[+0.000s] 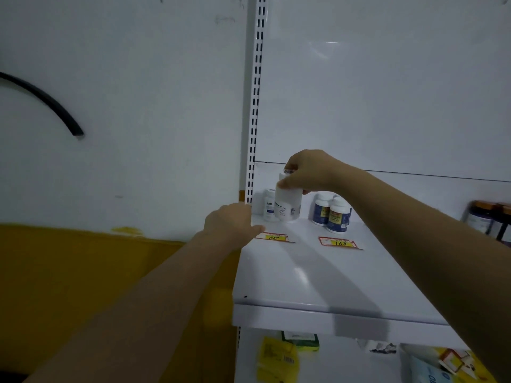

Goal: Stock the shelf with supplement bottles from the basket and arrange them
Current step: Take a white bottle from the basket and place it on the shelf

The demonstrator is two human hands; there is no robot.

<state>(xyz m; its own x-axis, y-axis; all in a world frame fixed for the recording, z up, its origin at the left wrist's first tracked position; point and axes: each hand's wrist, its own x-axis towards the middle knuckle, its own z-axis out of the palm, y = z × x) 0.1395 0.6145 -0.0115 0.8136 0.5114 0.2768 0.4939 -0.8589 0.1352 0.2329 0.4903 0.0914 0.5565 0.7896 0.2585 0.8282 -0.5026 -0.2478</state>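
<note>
Now the placing step seems in hand. At the left corner of the shelf point(304, 277) rests the left hand point(231, 221); its fingers are hidden, so I cannot tell its grip. Just in front of a standing white bottle point(268, 208), the right hand point(309, 170) grips a white supplement bottle point(287, 201) by its top, upright, low over the shelf. Next it needs a gentle release, in line. Blue-labelled bottles point(336, 214) stand near; dark jars point(484, 217) are cut off, and the basket is not visible.
</note>
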